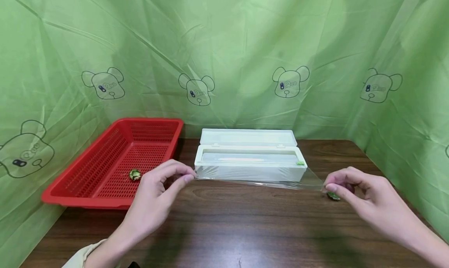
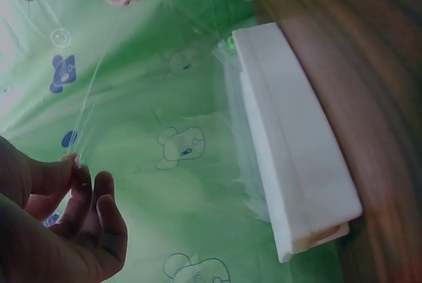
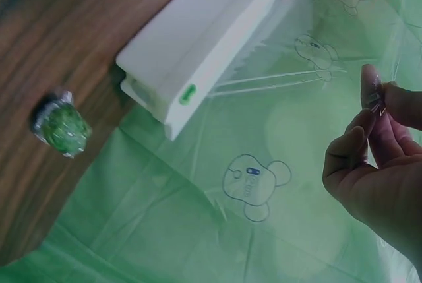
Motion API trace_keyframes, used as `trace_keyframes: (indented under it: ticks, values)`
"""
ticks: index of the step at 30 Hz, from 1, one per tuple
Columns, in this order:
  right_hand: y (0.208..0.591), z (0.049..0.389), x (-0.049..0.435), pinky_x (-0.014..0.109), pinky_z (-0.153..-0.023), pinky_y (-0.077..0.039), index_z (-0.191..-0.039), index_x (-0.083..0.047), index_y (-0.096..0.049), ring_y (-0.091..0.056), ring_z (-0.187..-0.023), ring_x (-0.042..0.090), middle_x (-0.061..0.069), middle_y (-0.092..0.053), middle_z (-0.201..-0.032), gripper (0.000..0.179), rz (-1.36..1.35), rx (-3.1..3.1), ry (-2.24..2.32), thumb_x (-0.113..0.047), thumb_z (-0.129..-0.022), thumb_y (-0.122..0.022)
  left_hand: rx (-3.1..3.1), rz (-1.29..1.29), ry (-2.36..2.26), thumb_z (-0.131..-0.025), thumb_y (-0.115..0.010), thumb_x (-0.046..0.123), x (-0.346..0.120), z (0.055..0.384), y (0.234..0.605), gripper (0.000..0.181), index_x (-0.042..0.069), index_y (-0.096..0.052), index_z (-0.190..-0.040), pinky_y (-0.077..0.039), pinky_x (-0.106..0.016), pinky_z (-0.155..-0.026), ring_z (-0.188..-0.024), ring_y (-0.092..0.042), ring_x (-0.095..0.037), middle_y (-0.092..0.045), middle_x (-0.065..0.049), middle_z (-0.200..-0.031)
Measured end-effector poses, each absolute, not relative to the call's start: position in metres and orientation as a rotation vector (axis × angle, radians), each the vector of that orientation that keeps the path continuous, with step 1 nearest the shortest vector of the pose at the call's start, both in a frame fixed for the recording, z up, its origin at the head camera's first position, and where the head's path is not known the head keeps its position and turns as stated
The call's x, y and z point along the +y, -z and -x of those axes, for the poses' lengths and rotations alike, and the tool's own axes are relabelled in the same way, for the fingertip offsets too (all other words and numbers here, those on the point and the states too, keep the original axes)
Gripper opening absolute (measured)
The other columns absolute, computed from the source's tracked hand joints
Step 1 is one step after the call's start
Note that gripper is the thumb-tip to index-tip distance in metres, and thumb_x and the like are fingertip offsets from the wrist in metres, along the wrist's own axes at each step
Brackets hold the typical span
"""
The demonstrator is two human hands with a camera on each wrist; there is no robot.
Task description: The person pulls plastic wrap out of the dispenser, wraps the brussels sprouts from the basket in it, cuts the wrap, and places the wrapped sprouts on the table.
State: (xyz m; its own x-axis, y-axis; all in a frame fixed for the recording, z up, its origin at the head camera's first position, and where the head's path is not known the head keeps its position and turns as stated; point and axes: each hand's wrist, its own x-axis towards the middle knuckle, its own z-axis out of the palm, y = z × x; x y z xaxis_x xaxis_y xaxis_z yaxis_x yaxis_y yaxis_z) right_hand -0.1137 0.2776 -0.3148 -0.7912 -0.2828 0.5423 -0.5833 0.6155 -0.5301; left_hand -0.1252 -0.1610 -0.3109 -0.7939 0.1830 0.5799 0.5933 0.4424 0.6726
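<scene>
My left hand (image 1: 154, 194) pinches one corner of a sheet of clear cling film (image 1: 280, 185) between thumb and index finger. At the opposite corner, my right hand (image 1: 368, 203) pinches the film the same way. The sheet stretches between both hands and runs back to a white cling film dispenser (image 1: 197, 157), whose lid (image 1: 247, 136) stands open behind it. A green slider (image 1: 300, 163) sits at the right end of the dispenser's front edge. Near the right hand, a small green vegetable piece (image 3: 64, 126) in shiny film lies on the table, partly hidden in the head view.
A red perforated basket (image 1: 84, 203) stands on the left, with a small round green vegetable piece (image 1: 135, 175) inside. Green curtains (image 1: 242, 38) with bear drawings enclose the back and sides of the dark wooden table (image 1: 238, 229).
</scene>
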Motion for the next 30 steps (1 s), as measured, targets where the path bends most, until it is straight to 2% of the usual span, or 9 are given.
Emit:
trace_keyframes:
  ticks: [5, 15, 24, 30]
  values:
    - [0.329, 0.11, 0.279, 0.02, -0.059, -0.045, -0.101, -0.023, -0.073, -0.065, -0.077, 0.006, -0.01, -0.072, -0.089, 0.038, -0.742, -2.449, -0.99, 0.013, -0.089, -0.075, -2.324, 0.708, 1.3, -0.099, -0.072, 0.005, -0.164, 0.117, 0.324, 0.019, 0.023, -0.077, -0.1, -0.051, -0.024, -0.066, -0.081, -0.063, -0.012, -0.07, 0.013, -0.098]
    - [0.359, 0.102, 0.282, 0.022, -0.06, -0.039, -0.1, -0.03, -0.071, -0.054, -0.075, 0.005, -0.013, -0.063, -0.091, 0.046, -0.852, -2.47, -0.966, 0.013, -0.084, -0.079, -2.395, 0.865, 1.22, -0.097, -0.075, 0.006, -0.171, 0.108, 0.349, 0.025, 0.031, -0.075, -0.098, -0.052, -0.024, -0.064, -0.083, -0.065, -0.006, -0.069, 0.015, -0.097]
    - [0.385, 0.101, 0.288, 0.022, -0.068, -0.042, -0.105, -0.029, -0.071, -0.058, -0.086, 0.006, -0.009, -0.07, -0.102, 0.05, -0.973, -2.474, -1.048, 0.014, -0.082, -0.079, -2.402, 1.069, 1.172, -0.095, -0.076, 0.003, -0.173, 0.108, 0.375, 0.027, 0.029, -0.072, -0.097, -0.054, -0.02, -0.079, -0.088, -0.064, -0.003, -0.064, 0.016, -0.097]
    - [0.399, 0.106, 0.286, 0.017, -0.08, -0.044, -0.103, -0.031, -0.071, -0.063, -0.098, 0.007, -0.009, -0.072, -0.106, 0.05, -1.045, -2.471, -1.019, 0.012, -0.08, -0.082, -2.478, 1.086, 1.072, -0.091, -0.08, 0.001, -0.172, 0.11, 0.388, 0.027, 0.027, -0.073, -0.092, -0.052, -0.017, -0.075, -0.085, -0.06, 0.001, -0.06, 0.019, -0.094]
